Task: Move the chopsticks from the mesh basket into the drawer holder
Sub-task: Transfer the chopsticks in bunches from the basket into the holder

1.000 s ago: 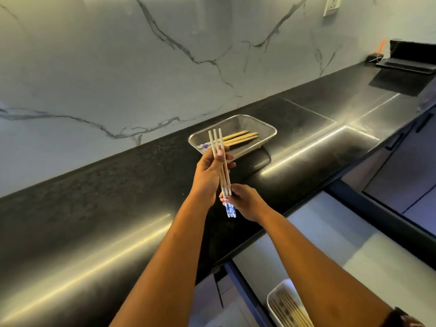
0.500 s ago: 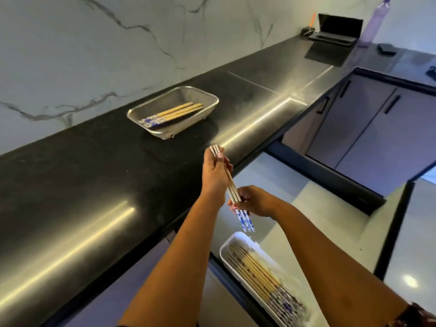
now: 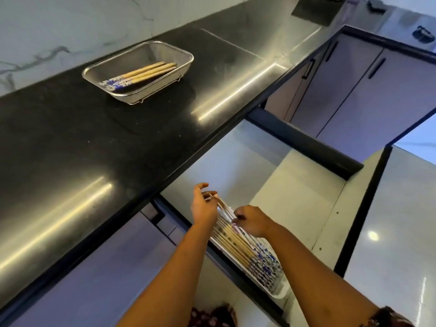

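Observation:
A steel mesh basket (image 3: 181, 51) stands on the black counter with several blue-ended wooden chopsticks (image 3: 144, 72) lying in it. Below the counter an open drawer (image 3: 304, 204) carries a white holder (image 3: 277, 294) filled with several chopsticks (image 3: 238, 246) in a row. My left hand (image 3: 203, 206) and my right hand (image 3: 252, 220) together hold a small bundle of chopsticks (image 3: 224, 207) just over the holder's far end. The left hand pinches the plain tips, the right hand grips the blue ends.
The black countertop (image 3: 99, 147) runs along a marble wall. Grey cabinet doors with black handles (image 3: 375, 67) stand at the right. A dark laptop-like object (image 3: 313, 9) lies at the counter's far end. A glossy light floor (image 3: 401, 232) shows at right.
Both hands have carried the bundle from above the counter near the basket down and right to the drawer holder. My view has tilted down toward the drawer.

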{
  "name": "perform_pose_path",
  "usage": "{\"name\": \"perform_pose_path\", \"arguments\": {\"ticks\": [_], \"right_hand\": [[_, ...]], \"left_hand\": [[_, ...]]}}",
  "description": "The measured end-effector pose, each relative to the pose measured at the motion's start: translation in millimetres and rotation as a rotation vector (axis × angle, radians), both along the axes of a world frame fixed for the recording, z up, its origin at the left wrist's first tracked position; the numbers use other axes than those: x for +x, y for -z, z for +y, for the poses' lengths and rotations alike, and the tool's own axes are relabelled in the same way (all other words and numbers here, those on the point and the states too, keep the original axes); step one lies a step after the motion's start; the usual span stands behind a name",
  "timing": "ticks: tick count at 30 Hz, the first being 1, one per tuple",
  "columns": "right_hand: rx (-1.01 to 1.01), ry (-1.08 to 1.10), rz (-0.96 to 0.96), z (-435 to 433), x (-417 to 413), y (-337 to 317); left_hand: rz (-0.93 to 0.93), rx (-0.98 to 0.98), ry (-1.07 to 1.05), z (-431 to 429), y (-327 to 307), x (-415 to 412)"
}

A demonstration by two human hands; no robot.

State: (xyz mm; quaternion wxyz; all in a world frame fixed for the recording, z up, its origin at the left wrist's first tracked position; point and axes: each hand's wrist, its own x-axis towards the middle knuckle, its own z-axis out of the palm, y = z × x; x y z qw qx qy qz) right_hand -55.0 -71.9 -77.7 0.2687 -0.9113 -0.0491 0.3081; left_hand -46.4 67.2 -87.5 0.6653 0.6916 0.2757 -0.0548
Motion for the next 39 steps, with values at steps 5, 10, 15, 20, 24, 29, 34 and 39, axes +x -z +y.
{"name": "perform_pose_path", "arguments": {"ticks": [5,10,15,20,24,29,34,39], "right_hand": [[-0.084,0.011,0.044,12,-16,25],[-0.121,0.025,0.039,19,-24,33],[-0.133,0.019,0.050,20,-25,35],[-0.189,0.026,0.076,15,-26,34],[-0.253,-0.011,0.068,18,-26,31],[-0.385,-0.025,0.057,18,-25,26],[-0.443,-0.018,0.033,23,-27,23],[-0.435,-0.007,0.077,24,-32,25]], "left_hand": [[-0.118,0.432,0.192,20,7,-12],[-0.075,0.581,0.356,26,11,-18],[0.012,0.661,0.470,29,18,-21],[0.043,0.695,0.515,29,22,-24],[0.062,0.707,0.556,27,22,-23],[0.039,0.700,0.578,26,24,-21],[0.005,0.731,0.552,25,24,-24],[-0.074,0.790,0.546,29,23,-30]]}}
